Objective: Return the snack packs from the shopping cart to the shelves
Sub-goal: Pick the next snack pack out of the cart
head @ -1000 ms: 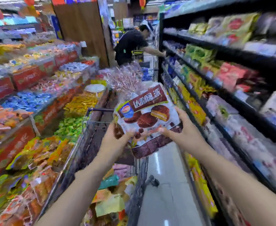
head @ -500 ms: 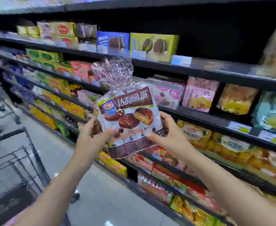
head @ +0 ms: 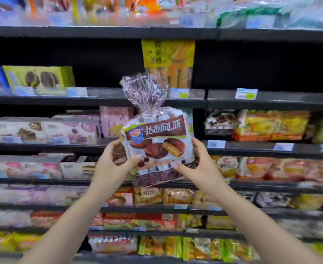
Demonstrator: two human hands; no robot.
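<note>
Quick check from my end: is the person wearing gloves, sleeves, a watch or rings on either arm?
No. The left hand and right hand are bare, without gloves. Both forearms are uncovered as far as the frame shows; no sleeves, watch, bracelet or rings are visible, though blur could hide something small.

Black shelves (head: pixel 252 101) are stacked w/ blurred snack packs: a green choc-pie box (head: pixel 38 80) at upper left, a tall yellow pack (head: pixel 168 61) beside it, pink boxes (head: pixel 84 128) one tier below.
</note>
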